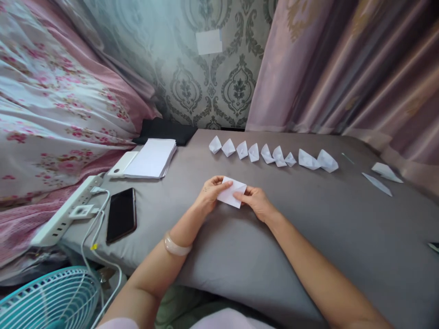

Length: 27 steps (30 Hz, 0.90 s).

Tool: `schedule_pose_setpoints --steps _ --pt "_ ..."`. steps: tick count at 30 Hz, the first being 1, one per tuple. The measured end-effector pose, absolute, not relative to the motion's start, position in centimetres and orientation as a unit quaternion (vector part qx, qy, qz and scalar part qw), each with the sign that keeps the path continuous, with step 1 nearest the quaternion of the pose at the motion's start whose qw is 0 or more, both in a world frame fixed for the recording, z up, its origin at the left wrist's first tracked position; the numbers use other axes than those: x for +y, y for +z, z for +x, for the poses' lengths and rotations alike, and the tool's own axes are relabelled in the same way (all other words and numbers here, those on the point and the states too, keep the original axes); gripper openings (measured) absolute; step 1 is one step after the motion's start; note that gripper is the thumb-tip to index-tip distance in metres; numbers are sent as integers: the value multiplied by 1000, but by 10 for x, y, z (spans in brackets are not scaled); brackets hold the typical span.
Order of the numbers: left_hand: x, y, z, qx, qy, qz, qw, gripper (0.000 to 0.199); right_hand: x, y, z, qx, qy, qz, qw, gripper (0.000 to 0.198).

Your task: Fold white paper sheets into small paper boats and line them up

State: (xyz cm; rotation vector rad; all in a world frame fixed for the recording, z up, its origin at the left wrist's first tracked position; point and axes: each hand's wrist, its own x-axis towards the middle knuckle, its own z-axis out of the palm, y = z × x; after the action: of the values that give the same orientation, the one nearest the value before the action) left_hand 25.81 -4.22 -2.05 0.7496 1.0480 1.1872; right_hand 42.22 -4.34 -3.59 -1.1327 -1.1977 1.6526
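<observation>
A small folded square of white paper [230, 197] is held between both hands above the grey cloth surface [274, 201]. My left hand [210, 192] pinches its left side, thumb lying on top and fingers behind. On the right side my right hand [255, 201] grips it the same way, its thumb pressed on the front face. Beyond the hands stands a row of several folded paper boats [242, 150], white and pointed, some touching each other. The fingertips behind the paper are hidden.
To the left are a stack of white paper [151, 157], a black phone [121, 214] and a power strip [65, 212] with white cables. A teal fan [51, 297] stands at the lower left. Folded paper pieces [377, 184] lie far right, near the curtain [329, 68].
</observation>
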Motion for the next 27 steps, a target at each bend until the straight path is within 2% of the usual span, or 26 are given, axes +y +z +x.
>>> schedule_pose_setpoints --steps 4,8,16,20,24,27 --pt "-48 -21 265 444 508 336 657 44 -44 -40 416 -408 651 -460 445 42" --pt "-52 -20 268 461 505 347 642 43 -45 -40 414 -435 631 -467 442 45" --pt "-53 -15 259 514 481 541 460 25 -40 -24 427 -625 414 -454 482 40" --pt "-58 -13 259 523 449 630 358 20 -42 -20 428 -655 357 -443 497 26" --pt "-57 -16 260 522 437 641 355 16 -43 -20 428 -644 353 -437 520 18" --pt "-52 -18 257 515 501 607 339 42 -40 -22 430 -591 393 -465 529 21"
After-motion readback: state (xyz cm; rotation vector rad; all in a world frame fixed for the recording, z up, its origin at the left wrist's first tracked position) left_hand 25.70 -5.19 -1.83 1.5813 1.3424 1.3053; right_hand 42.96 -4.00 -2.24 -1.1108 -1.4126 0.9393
